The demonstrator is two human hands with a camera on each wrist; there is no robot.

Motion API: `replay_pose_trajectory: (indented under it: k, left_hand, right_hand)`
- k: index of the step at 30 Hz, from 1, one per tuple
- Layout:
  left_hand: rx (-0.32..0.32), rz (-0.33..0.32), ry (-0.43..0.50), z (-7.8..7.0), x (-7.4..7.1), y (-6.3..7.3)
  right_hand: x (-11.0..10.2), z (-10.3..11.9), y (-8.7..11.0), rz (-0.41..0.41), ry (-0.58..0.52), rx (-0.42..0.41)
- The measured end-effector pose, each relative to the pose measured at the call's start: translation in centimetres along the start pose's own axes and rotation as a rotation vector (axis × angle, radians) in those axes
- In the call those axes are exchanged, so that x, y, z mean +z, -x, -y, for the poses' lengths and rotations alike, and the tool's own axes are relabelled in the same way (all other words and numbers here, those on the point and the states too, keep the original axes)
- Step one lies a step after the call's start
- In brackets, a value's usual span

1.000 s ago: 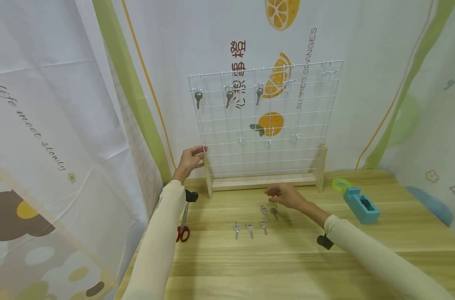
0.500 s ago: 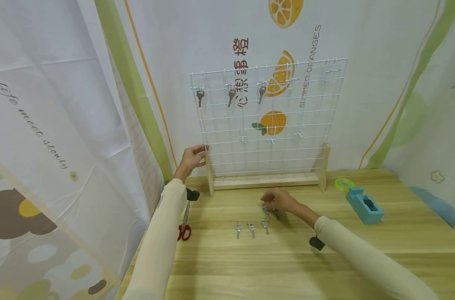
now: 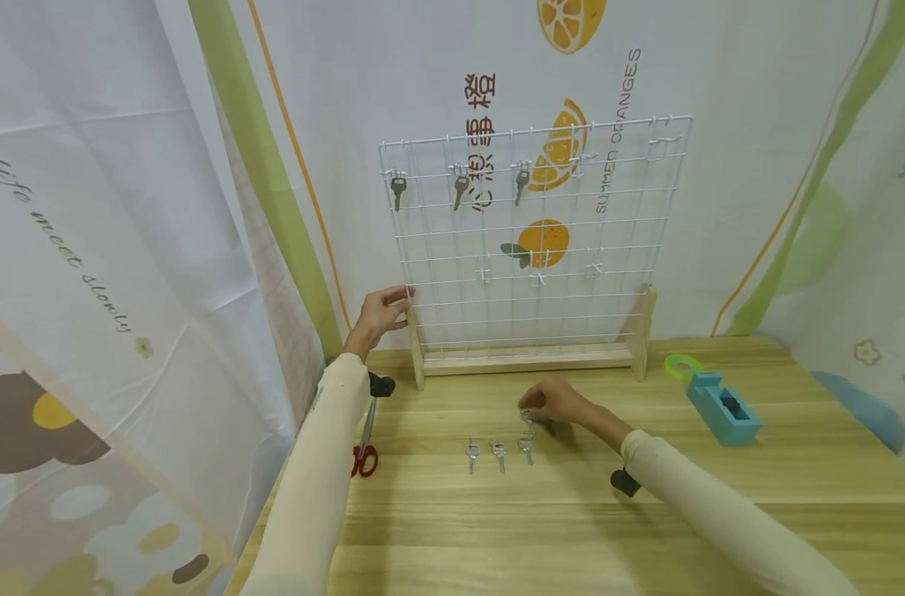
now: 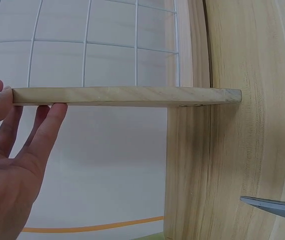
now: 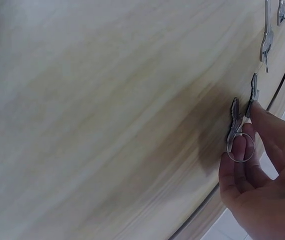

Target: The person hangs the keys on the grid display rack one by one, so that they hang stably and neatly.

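My left hand [image 3: 381, 313] holds the left wooden post [image 4: 122, 95] of a white wire grid rack [image 3: 527, 240]. In the left wrist view the thumb lies at the post's upper end and the fingertips press its side. My right hand [image 3: 560, 401] is down at two keys on the table. In the right wrist view its thumb and forefinger pinch one key [image 5: 253, 95] at its head, partly hidden by the fingers. A second key [image 5: 234, 117] with a ring lies beside the curled fingers. Three more keys [image 3: 498, 455] lie in a row nearer me.
Three dark keys [image 3: 460, 190] hang on hooks along the grid's upper part; other hooks [image 3: 539, 279] hold nothing. Red-handled scissors [image 3: 366, 459] lie at left. A blue tape dispenser [image 3: 724, 410] and a green tape roll [image 3: 683, 366] are at right. A printed curtain [image 3: 750, 149] hangs behind.
My right hand has lowered and moved slightly left onto the two keys, its fingers closing at one of them. The left hand stays on the post.
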State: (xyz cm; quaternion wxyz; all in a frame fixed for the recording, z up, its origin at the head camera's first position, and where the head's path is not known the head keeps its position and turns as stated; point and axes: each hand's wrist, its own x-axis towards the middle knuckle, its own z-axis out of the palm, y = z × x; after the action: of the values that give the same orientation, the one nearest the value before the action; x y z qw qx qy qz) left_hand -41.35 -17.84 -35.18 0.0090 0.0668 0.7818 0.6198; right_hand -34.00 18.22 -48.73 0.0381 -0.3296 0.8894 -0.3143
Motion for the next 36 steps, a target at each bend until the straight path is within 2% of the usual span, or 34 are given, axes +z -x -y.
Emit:
replay_pose_trajectory:
  k: [15, 20, 29, 36]
  left_hand:
    - [-0.004, 0.003, 0.014, 0.03, -0.01, 0.14]
    - [0.007, 0.001, 0.012, -0.01, 0.0, 0.11]
    - [-0.007, 0.007, 0.009, 0.02, -0.05, -0.02]
    - [-0.029, 0.017, 0.032, -0.56, -0.04, 0.29]
  right_hand:
    - [-0.18, 0.28, 0.05, 0.078, 0.002, -0.05]
    - [-0.21, 0.28, 0.07, 0.064, 0.022, -0.023]
    - [-0.25, 0.12, 0.21, 0.019, -0.009, 0.046]
    - [0.05, -0.58, 0.13, -0.04, 0.006, 0.027]
